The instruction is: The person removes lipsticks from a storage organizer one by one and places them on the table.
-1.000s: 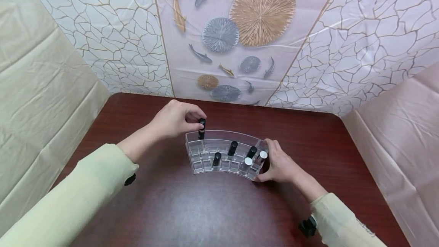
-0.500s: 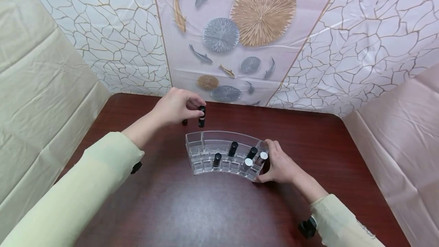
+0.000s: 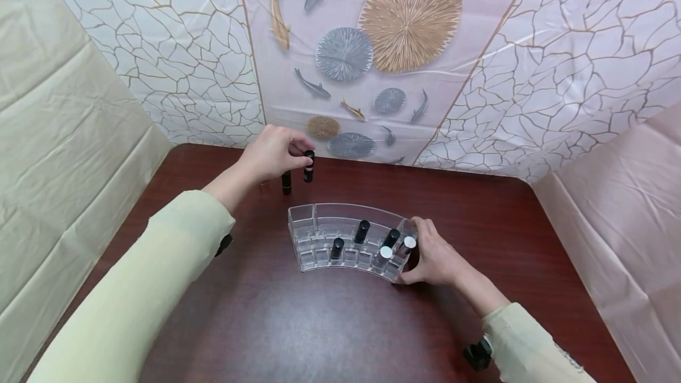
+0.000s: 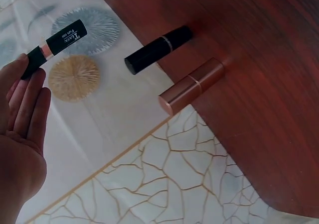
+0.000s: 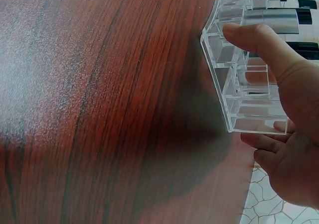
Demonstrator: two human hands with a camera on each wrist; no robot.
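Dark red table [image 3: 340, 324]: left fingers [image 4: 39, 114] pinch black lipstick tube [image 4: 65, 39] aloft; right fingers [image 5: 263, 143] grip clear organizer [image 3: 350, 254] at end.

Clear rack [image 5: 234, 92] — cropped, right wrist view

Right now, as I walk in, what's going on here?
A person's left hand has in its grip a black lipstick tube with a pinkish band, held above the table on the far side of a clear curved organizer. The right hand has its grip on the organizer's right end. Five tubes show in it: three black-topped, two pale-topped. Another black tube and a copper-colored tube stand on the table.
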